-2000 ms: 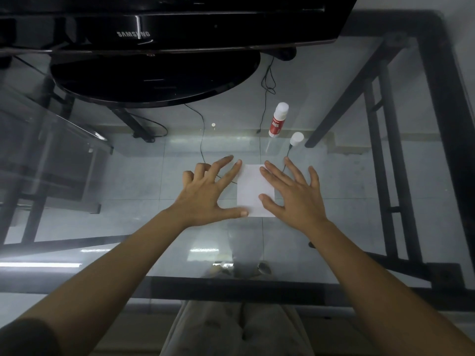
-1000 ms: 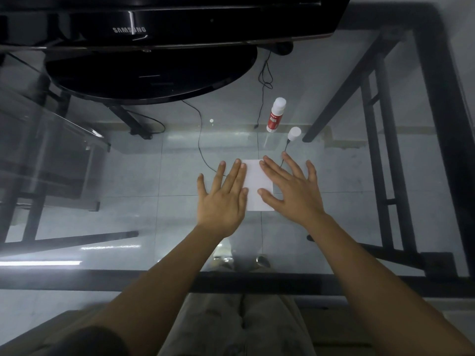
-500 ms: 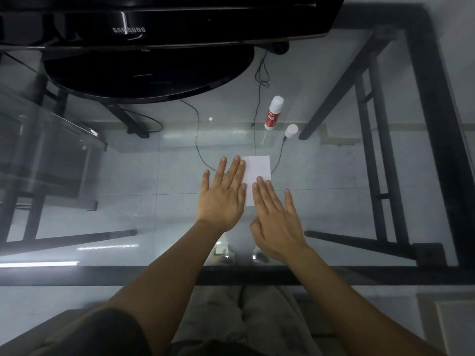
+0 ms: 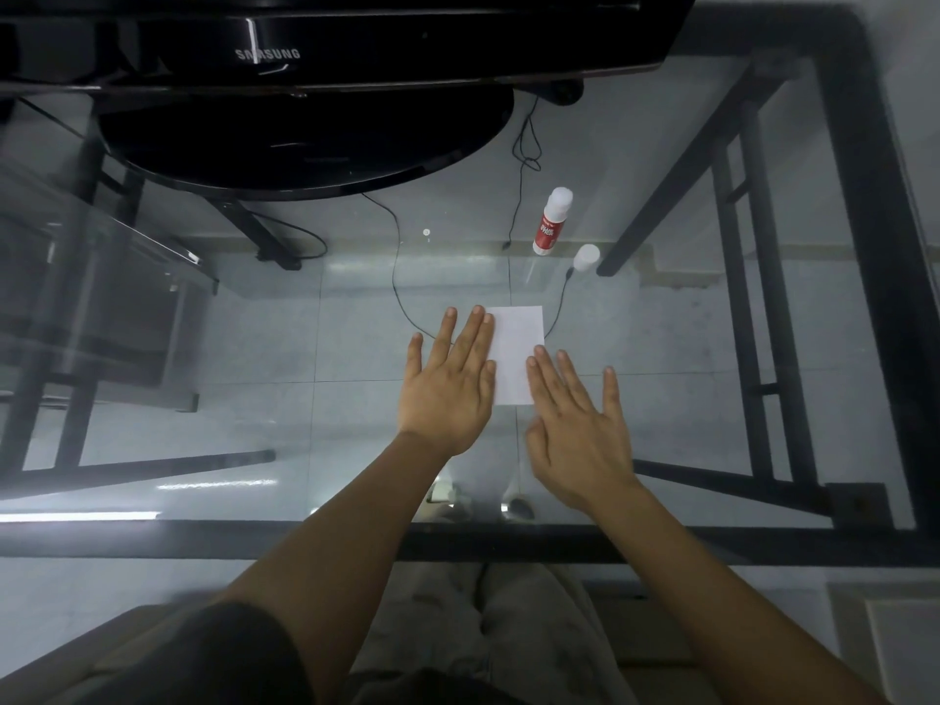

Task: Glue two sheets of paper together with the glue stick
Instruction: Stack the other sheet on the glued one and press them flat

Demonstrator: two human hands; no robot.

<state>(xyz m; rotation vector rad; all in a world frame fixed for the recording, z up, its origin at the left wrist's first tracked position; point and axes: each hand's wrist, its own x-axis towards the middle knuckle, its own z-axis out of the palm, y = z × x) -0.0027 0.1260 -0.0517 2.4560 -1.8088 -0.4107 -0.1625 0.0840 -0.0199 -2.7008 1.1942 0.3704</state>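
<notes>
A small white paper [image 4: 515, 348] lies flat on the glass table; I cannot tell whether it is one sheet or two stacked. My left hand [image 4: 450, 386] rests flat with fingers together, covering the paper's left edge. My right hand [image 4: 577, 429] lies flat with fingers spread, its fingertips on the paper's lower right corner. Neither hand holds anything. Beyond the paper stands the red-and-white glue stick [image 4: 552, 221], uncapped, with its white cap [image 4: 586, 258] on the glass just to its right.
A black Samsung monitor [image 4: 325, 48] on a round black base [image 4: 305, 145] fills the far left of the table. The black metal table frame [image 4: 864, 246] runs along the right and near edges. Cables and floor tiles show through the glass.
My right hand has slid from the paper's right side back toward me to its lower right corner. My left hand's fingers closed together and stayed on the paper's left edge.
</notes>
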